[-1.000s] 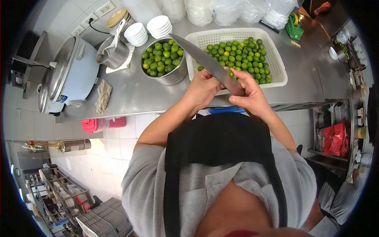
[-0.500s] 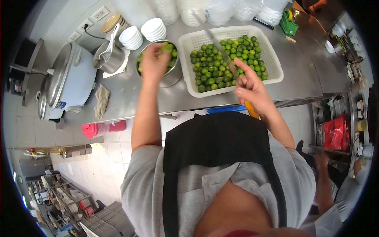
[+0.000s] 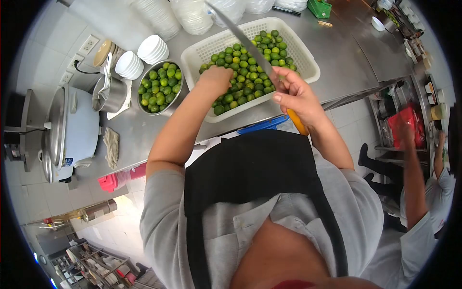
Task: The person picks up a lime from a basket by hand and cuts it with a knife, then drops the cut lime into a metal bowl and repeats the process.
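Note:
A white perforated plastic basket (image 3: 310, 65) full of green limes (image 3: 243, 67) stands on the steel counter. My left hand (image 3: 216, 79) reaches into its left side, back turned up and fingers bent down among the limes, mostly hidden. In my right hand (image 3: 299, 94) is a long-bladed knife (image 3: 245, 41) with a yellow handle. Its blade slants up and to the left over the basket. Left of the basket, a round steel pot (image 3: 181, 102) holds more limes, heaped near its rim.
White bowls (image 3: 153, 48) are stacked behind the pot. A smaller steel pot (image 3: 113, 96) with utensils, a crumpled cloth (image 3: 111, 147) and a large light-blue cooker (image 3: 79, 125) are at the left. Another person (image 3: 416, 192) is at the right.
My left hand has moved right, from over the lime pot to inside the basket. My right hand still grips the knife. The view has shifted, and the other person shows more.

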